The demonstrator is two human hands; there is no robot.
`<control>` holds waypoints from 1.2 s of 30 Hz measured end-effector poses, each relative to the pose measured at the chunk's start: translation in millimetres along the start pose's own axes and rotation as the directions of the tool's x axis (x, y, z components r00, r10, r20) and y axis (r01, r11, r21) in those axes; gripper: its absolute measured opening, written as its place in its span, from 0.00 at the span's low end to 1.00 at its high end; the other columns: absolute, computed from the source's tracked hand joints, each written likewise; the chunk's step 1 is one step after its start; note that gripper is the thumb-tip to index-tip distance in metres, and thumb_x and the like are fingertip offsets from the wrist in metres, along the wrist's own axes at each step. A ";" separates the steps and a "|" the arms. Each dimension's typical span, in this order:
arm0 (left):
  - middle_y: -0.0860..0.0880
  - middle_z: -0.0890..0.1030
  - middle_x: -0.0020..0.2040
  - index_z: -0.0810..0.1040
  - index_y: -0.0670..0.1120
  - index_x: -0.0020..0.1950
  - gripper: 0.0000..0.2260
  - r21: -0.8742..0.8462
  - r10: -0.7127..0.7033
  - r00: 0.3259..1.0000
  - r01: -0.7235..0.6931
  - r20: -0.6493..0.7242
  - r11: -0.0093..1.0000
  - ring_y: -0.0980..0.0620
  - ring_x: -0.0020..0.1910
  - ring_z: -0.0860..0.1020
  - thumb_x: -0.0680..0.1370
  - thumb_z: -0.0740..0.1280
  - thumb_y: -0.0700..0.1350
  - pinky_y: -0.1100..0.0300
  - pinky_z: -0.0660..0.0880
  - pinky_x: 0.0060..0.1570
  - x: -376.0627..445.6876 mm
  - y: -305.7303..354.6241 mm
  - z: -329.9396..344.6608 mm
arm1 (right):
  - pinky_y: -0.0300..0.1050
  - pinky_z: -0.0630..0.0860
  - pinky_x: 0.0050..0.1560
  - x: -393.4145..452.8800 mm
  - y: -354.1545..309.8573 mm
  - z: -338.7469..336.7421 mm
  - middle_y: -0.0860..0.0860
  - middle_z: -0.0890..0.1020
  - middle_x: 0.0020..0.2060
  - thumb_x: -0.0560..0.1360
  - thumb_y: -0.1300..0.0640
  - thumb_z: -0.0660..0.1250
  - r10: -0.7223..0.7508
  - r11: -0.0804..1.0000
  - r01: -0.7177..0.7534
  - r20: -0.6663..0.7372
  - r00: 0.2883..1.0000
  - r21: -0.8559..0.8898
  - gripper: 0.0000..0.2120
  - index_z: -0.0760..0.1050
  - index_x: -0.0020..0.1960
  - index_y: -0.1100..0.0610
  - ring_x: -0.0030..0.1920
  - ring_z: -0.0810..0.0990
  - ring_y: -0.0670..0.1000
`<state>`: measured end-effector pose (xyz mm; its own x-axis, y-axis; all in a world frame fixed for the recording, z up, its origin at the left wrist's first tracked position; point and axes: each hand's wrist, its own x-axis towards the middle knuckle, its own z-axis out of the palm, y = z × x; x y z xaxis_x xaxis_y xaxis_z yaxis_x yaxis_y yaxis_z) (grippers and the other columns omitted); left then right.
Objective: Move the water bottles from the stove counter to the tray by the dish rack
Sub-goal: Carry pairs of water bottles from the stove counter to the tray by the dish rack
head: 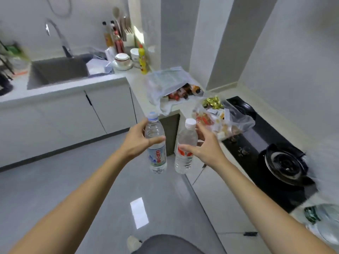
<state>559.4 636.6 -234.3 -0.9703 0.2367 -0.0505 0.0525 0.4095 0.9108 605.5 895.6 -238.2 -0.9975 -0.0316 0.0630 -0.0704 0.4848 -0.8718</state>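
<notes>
Two water bottles are already off the stove counter and held in the air over the floor, one in each hand. The left hand [136, 142] wraps thumb and fingers round the upper body of the blue-cap bottle [156, 143], just above its label; the right hand [202, 145] curls round the white-cap bottle [185, 145] at its shoulder and red label. Both look full, so they are likely fairly heavy for their size, with thin clear walls that give under a squeeze and may be slippery where smooth; a hold at mid-body, on the label, seems surest, and they should stay upright. The stove [271, 153] lies to the right, with a snack bag [220, 121] at its near end and a larger plastic bag [168, 87] on the corner counter [187, 105]. Across the floor stands the sink [58, 70] with its tap [56, 37], then bowls [122, 60], a yellow bottle [142, 59] and sauce bottles [113, 38]. A rack [7, 59] shows only blurred at the far left edge, and I cannot make out the tray. The way over the floor looks open; the crowded counter by the sink is what could hinder setting down.
</notes>
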 end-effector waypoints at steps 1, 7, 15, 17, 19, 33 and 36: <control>0.58 0.86 0.57 0.79 0.57 0.65 0.23 0.004 -0.003 1.000 0.004 -0.030 1.000 0.59 0.55 0.85 0.72 0.81 0.55 0.51 0.82 0.59 0.5 -8.9 -28.2 | 0.54 0.83 0.62 16.2 -15.7 22.2 0.40 0.84 0.57 0.68 0.49 0.84 -0.022 1.000 0.022 0.029 0.999 0.003 0.29 0.75 0.64 0.41 0.59 0.83 0.43; 0.60 0.84 0.59 0.77 0.58 0.68 0.26 -0.026 -0.027 0.975 0.022 -0.220 0.999 0.60 0.57 0.84 0.73 0.81 0.55 0.58 0.81 0.58 -19.0 -55.4 -183.6 | 0.54 0.84 0.59 99.9 -99.1 152.9 0.44 0.86 0.56 0.67 0.50 0.85 -0.165 0.986 0.159 0.159 0.973 0.054 0.28 0.77 0.63 0.46 0.57 0.85 0.46; 0.56 0.86 0.59 0.79 0.56 0.67 0.26 -0.030 -0.136 0.841 0.141 -0.523 0.990 0.55 0.58 0.85 0.71 0.81 0.58 0.47 0.83 0.61 -78.6 -117.6 -343.4 | 0.40 0.80 0.55 174.6 -199.9 319.1 0.39 0.83 0.57 0.69 0.48 0.84 -0.320 0.947 0.283 0.352 0.880 0.153 0.30 0.74 0.66 0.40 0.58 0.82 0.41; 0.57 0.86 0.58 0.79 0.58 0.65 0.25 -0.021 -0.155 0.791 0.176 -0.592 0.984 0.55 0.57 0.85 0.70 0.81 0.59 0.47 0.83 0.61 -92.9 -131.0 -377.4 | 0.44 0.82 0.56 189.8 -222.2 361.3 0.42 0.85 0.57 0.69 0.49 0.84 -0.353 0.934 0.296 0.400 0.846 0.199 0.28 0.76 0.65 0.43 0.58 0.84 0.44; 0.58 0.87 0.56 0.80 0.59 0.61 0.24 -0.019 -0.176 0.742 0.215 -0.647 0.977 0.56 0.55 0.85 0.68 0.81 0.61 0.46 0.83 0.60 -102.6 -145.3 -410.9 | 0.47 0.83 0.56 204.9 -242.1 403.7 0.44 0.85 0.57 0.69 0.51 0.84 -0.388 0.919 0.305 0.446 0.806 0.249 0.27 0.76 0.64 0.43 0.58 0.85 0.47; 0.60 0.87 0.49 0.81 0.59 0.53 0.18 -0.175 -0.339 0.411 0.387 -0.846 0.905 0.58 0.49 0.86 0.68 0.82 0.56 0.50 0.84 0.53 -69.5 -246.4 -657.9 | 0.53 0.84 0.58 381.8 -380.8 681.0 0.45 0.87 0.54 0.70 0.56 0.83 -0.529 0.848 0.308 0.654 0.541 0.432 0.24 0.78 0.62 0.46 0.56 0.86 0.48; 0.60 0.87 0.49 0.80 0.62 0.52 0.18 -0.248 -0.386 0.335 0.387 -0.860 0.888 0.55 0.50 0.86 0.66 0.81 0.60 0.43 0.86 0.51 -63.5 -262.9 -701.6 | 0.57 0.83 0.58 414.0 -409.7 730.3 0.47 0.87 0.53 0.70 0.55 0.83 -0.542 0.840 0.317 0.682 0.490 0.440 0.23 0.78 0.62 0.47 0.55 0.87 0.50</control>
<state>441.4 -104.2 -183.1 -0.5481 -0.8362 -0.0165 -0.3876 0.2365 0.8910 219.2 45.6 -209.9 -0.4529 -0.8749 0.1719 -0.3764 0.0128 -0.9264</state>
